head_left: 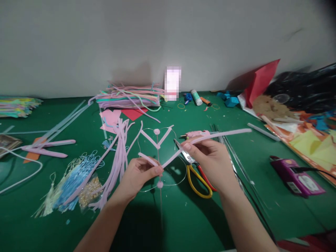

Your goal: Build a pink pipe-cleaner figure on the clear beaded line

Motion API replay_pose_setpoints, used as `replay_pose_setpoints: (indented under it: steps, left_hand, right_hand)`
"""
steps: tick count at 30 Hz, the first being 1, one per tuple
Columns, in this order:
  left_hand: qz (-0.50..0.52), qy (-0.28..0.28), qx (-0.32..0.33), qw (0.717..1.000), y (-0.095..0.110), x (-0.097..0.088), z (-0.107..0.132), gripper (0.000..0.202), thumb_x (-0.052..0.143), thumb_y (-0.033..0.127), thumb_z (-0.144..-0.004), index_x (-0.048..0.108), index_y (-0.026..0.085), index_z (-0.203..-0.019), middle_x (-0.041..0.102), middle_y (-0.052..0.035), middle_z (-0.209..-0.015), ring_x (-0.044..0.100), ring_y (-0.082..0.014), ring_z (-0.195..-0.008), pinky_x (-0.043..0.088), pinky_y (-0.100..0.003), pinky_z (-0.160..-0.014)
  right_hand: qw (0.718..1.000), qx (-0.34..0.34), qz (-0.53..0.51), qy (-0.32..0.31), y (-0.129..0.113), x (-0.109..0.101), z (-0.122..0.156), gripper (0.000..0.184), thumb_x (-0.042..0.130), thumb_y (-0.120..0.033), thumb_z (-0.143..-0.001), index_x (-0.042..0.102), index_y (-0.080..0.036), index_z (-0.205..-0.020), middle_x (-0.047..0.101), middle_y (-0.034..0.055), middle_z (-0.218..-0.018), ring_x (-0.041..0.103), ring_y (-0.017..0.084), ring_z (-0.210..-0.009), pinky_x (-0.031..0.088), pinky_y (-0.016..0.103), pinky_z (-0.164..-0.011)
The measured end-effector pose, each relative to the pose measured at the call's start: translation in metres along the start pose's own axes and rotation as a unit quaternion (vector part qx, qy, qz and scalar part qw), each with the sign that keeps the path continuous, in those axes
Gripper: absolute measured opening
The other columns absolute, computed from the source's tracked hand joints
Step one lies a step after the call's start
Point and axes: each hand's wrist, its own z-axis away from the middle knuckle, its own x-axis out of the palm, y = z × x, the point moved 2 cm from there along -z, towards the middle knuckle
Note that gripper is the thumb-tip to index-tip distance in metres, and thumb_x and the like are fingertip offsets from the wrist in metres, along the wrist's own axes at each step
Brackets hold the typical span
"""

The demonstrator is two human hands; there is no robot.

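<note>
My left hand point(140, 173) pinches a thin wire frame point(157, 147) where pale pink pipe cleaners branch off a vertical wire with small pink beads. My right hand point(210, 157) is closed on a long pink pipe cleaner point(217, 135) that runs from the left hand's pinch up to the right. Both hands hover just above the green table point(183, 217). A thin wire ring curves around the frame.
Yellow-and-red handled pliers point(199, 176) lie under my right hand. A bundle of pink pipe cleaners point(118, 157), blue tassels point(73, 178), a stack of coloured pipe cleaners point(128, 98), a pink glue gun point(196, 133), thin wires point(236, 157) and a purple device point(296, 176) surround the hands.
</note>
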Motion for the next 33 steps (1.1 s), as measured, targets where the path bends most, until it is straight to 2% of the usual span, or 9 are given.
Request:
replay_pose_setpoints:
  steps: [18,26,28,30,33]
  left_hand:
    - [0.011,-0.021,0.017,1.000,-0.002,-0.001,0.001,0.015,0.076,0.024,-0.071,0.069,0.016,-0.062,0.064,0.0002,-0.068,0.056,-0.0113,-0.064,0.045,-0.023,-0.066]
    - [0.012,-0.056,0.039,0.998,0.002,0.000,0.000,0.018,0.074,0.024,-0.074,0.068,0.017,-0.059,0.062,0.0005,-0.064,0.055,-0.0119,-0.065,0.043,-0.023,-0.067]
    - [0.010,-0.062,0.038,0.997,0.002,0.000,0.001,0.018,0.074,0.024,-0.074,0.068,0.016,-0.058,0.061,0.0002,-0.065,0.055,-0.0119,-0.066,0.043,-0.023,-0.067]
    - [0.010,-0.055,0.034,0.998,0.001,0.000,0.001,0.018,0.074,0.024,-0.074,0.068,0.016,-0.058,0.062,-0.0003,-0.066,0.055,-0.0121,-0.066,0.044,-0.024,-0.067]
    - [0.015,-0.016,0.018,1.000,-0.002,-0.001,0.001,0.017,0.075,0.025,-0.072,0.068,0.016,-0.060,0.063,-0.0004,-0.068,0.057,-0.0122,-0.065,0.045,-0.024,-0.065]
  right_hand:
    - [0.997,0.063,-0.033,0.012,0.013,0.005,-0.003,0.025,0.076,-0.042,-0.069,0.070,-0.018,-0.066,0.068,0.0020,-0.068,0.058,0.013,-0.063,0.045,0.026,-0.059]
    - [0.994,0.099,-0.048,-0.026,0.018,0.006,-0.002,0.031,0.072,-0.047,-0.073,0.065,-0.018,-0.066,0.056,-0.0017,-0.055,0.048,0.009,-0.048,0.038,0.023,-0.045]
    - [0.996,0.089,-0.014,-0.016,0.017,0.007,-0.002,0.033,0.069,-0.048,-0.075,0.063,-0.018,-0.064,0.051,-0.0038,-0.050,0.044,0.009,-0.044,0.035,0.022,-0.042]
    - [0.997,0.056,0.052,0.021,0.014,0.007,-0.001,0.034,0.068,-0.046,-0.077,0.060,-0.018,-0.060,0.049,-0.0045,-0.049,0.041,0.008,-0.044,0.034,0.023,-0.043]
    - [0.979,-0.041,0.166,0.107,0.007,0.008,0.008,0.030,0.068,-0.039,-0.080,0.058,-0.018,-0.061,0.052,-0.0036,-0.054,0.044,0.008,-0.048,0.037,0.023,-0.047]
